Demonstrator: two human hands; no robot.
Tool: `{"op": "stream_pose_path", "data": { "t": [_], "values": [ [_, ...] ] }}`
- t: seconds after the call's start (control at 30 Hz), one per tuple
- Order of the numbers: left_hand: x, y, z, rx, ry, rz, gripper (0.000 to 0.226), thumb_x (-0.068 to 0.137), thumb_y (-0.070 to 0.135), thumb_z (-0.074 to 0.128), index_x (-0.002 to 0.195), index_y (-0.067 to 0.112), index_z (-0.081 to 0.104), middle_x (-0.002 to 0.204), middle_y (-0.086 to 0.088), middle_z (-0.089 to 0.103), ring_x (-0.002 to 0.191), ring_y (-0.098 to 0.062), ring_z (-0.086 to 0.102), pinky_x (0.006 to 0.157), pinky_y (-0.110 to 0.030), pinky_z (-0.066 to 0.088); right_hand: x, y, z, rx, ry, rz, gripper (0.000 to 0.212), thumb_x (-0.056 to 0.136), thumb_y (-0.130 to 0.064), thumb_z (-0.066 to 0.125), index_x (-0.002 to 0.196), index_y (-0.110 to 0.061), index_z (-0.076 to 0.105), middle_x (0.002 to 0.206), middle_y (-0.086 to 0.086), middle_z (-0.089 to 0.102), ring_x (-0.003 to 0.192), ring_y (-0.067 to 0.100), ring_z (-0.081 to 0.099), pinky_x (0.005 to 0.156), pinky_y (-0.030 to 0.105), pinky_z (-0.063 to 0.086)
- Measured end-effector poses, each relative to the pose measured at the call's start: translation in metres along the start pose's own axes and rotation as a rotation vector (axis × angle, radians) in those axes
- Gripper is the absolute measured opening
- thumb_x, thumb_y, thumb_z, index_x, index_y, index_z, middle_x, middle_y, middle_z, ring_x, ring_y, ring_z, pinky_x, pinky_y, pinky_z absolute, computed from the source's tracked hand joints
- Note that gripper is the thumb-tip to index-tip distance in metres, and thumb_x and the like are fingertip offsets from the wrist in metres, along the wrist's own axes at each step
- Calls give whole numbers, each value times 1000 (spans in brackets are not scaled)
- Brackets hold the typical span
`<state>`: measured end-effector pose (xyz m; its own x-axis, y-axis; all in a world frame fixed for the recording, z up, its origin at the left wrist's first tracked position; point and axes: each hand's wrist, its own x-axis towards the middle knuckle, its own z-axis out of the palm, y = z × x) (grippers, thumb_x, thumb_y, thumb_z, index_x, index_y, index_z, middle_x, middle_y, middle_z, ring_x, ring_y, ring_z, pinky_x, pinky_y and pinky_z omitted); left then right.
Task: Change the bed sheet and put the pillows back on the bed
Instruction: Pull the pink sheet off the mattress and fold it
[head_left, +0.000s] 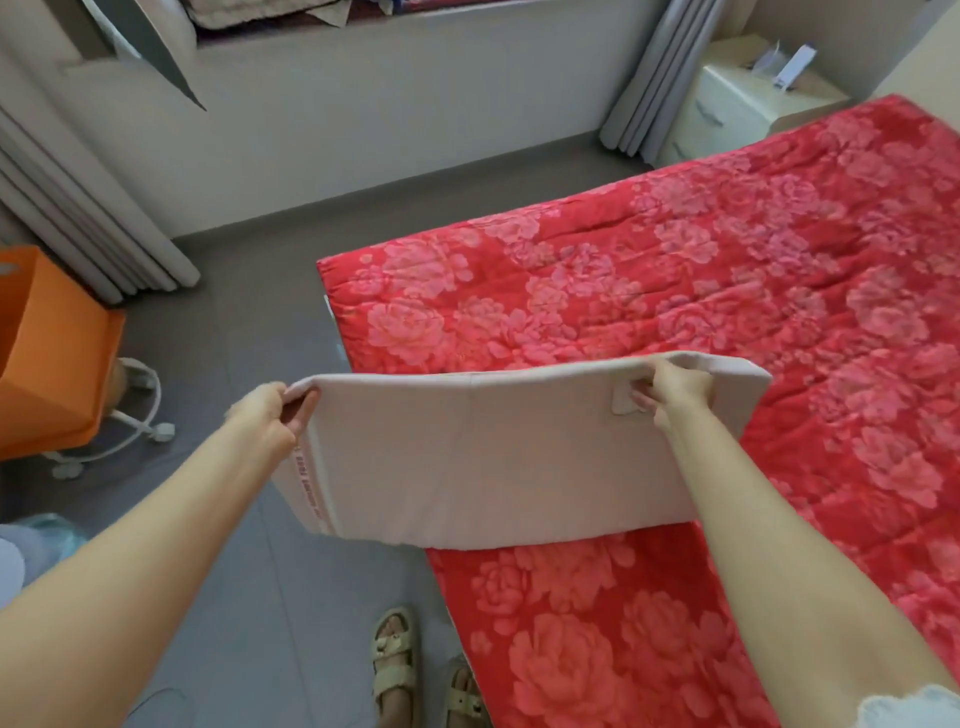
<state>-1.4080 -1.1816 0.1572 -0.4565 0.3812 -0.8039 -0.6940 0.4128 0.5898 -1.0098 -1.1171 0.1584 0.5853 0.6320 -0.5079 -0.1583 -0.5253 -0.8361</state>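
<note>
bed (330, 318) lay under a red floral quilt (727, 270) | folded pale sheet (493, 457) was held upright over the bed's near left edge | orange bin (52, 364) stood on the floor, left | left hand (265, 415) pinched the sheet's top left corner | right hand (672, 389) had fingers (644, 402) curled over the top edge, seemingly at a small tag

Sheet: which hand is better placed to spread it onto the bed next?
Right, probably. The right hand grips the top edge of the sheet above the quilt; the left hand pinches the corner out over the floor.
</note>
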Motion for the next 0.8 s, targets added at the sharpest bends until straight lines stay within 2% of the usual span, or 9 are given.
{"op": "stream_pose_path", "data": {
  "t": [0.07, 0.1, 0.17, 0.23, 0.4, 0.5, 0.67, 0.73, 0.8],
  "values": [
    [29, -8, 24, 52, -22, 116, 16, 95, 10, 42, 101, -1, 52, 86, -16, 60, 82, -24, 58, 71, -30, 58, 29, 12, 20, -32, -105, -16, 47, 87, -3, 55, 133, -3, 47, 93, 8, 56, 96, 22, 65, 61, 28, 49],
    [45, -17, 31, 145, -16, 176, 16, 94, 15, 44, 98, 2, 53, 88, -15, 54, 83, -25, 54, 73, -32, 56, 42, 27, 21, -107, -115, -40, 54, 87, -5, 55, 139, -5, 43, 98, 6, 54, 87, 17, 63, 61, 26, 46],
    [74, -46, 36, 453, 13, 340, 20, 90, 18, 47, 72, 12, 48, 76, -8, 43, 74, -24, 43, 59, -30, 45, 61, 63, 12, -326, -63, -104, 54, 83, -8, 57, 136, -7, 48, 104, 8, 59, 76, 18, 58, 65, 29, 45],
    [98, -81, 29, 744, 35, 464, 23, 90, 18, 47, 68, 14, 46, 67, -5, 42, 72, -22, 41, 58, -28, 33, 74, 104, -10, -637, -17, -178, 45, 83, -14, 58, 127, -7, 57, 115, 14, 64, 97, 29, 61, 86, 37, 46],
    [146, -128, 15, 1203, 63, 663, 25, 94, 22, 47, 106, 6, 61, 102, -10, 65, 97, -32, 58, 85, -37, 43, 100, 167, -44, -1143, 9, -234, 54, 89, -33, 57, 136, -6, 48, 136, 21, 50, 123, 39, 48, 100, 42, 37],
    [179, -123, 23, 1397, 4, 846, 32, 96, 21, 46, 116, 2, 61, 117, -19, 62, 108, -39, 54, 94, -43, 38, 121, 176, -48, -1155, 58, -203, 64, 88, -40, 58, 140, -7, 41, 138, 24, 45, 123, 43, 45, 101, 47, 35],
    [190, -140, 68, 1652, -479, 1337, 49, 93, 37, 34, 116, 9, 66, 123, -17, 62, 113, -47, 55, 87, -55, 47, 169, 179, -60, -969, -38, 3, 91, 60, -68, 64, 132, -16, 45, 129, 9, 58, 116, 32, 56, 98, 46, 43],
    [177, -173, 87, 1732, -630, 1419, 56, 98, 45, 25, 122, 11, 63, 131, -16, 57, 121, -45, 50, 96, -58, 39, 167, 171, -59, -875, -87, 27, 72, 65, -58, 74, 120, -14, 57, 114, 5, 65, 105, 25, 62, 89, 36, 47],
    [169, -204, 99, 1835, -631, 1421, 64, 97, 50, 17, 131, 12, 55, 139, -13, 50, 131, -39, 42, 108, -55, 21, 159, 162, -57, -797, -126, 60, 39, 79, -36, 75, 107, -12, 61, 99, 2, 66, 87, 19, 64, 73, 28, 46]
  ]
}}
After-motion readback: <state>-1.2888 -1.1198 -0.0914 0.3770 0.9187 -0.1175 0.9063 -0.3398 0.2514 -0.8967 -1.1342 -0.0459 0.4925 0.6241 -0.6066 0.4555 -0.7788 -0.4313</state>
